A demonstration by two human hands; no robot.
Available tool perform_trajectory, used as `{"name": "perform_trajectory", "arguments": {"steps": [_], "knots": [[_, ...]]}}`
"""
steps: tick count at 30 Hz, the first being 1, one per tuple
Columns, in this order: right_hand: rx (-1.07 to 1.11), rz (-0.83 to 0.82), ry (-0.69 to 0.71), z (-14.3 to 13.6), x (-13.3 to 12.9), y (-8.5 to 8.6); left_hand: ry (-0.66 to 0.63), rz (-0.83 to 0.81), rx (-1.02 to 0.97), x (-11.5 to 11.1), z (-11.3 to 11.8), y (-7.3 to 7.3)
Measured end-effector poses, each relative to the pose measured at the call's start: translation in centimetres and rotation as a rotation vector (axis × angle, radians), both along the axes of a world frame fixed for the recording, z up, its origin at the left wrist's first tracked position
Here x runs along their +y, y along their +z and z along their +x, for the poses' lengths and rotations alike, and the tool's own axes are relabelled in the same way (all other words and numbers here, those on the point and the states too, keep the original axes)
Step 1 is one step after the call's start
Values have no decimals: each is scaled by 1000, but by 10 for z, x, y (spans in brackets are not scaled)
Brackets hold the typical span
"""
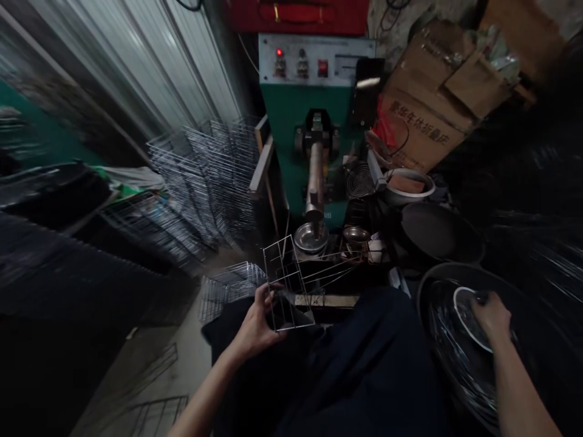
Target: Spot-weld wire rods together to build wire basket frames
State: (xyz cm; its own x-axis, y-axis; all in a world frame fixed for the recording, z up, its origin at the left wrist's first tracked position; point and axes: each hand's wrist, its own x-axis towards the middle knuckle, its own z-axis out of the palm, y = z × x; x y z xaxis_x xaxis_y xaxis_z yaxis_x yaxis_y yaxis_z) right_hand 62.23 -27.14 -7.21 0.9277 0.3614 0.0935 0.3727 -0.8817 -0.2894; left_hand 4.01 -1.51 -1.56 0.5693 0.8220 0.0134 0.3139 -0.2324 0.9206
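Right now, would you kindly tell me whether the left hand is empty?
No, the left hand holds a wire rack by its left edge.

Ahead, in the middle, stands the green metal machine (291, 139). To its left are the stacked silvery wire racks (218, 176); to its right, the brown cardboard box (423, 109). The rectangular metal wire frame (291, 273) is before the machine, in the left hand (259, 315). At the near right is the wide, round, dark basin (430, 271), under the right hand (492, 315).
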Motion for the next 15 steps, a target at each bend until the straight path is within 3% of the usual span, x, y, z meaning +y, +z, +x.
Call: {"name": "perform_trajectory", "arguments": {"steps": [2,4,6,8,11,15], "knots": [[62,195,237,-35,44,30,-18,-5,-10,4,-2,0],[215,472,655,-89,93,65,-28,-10,-24,6,-2,0],[320,521,980,-148,139,97,-35,-6,-31,8,-3,-1],[273,505,1237,-198,176,117,-39,-5,-24,9,-5,-3],[89,457,1463,-236,210,121,-20,-17,2,10,-10,-4],[-66,370,1521,-244,231,104,-3,-31,-6,15,-16,-3]]}}
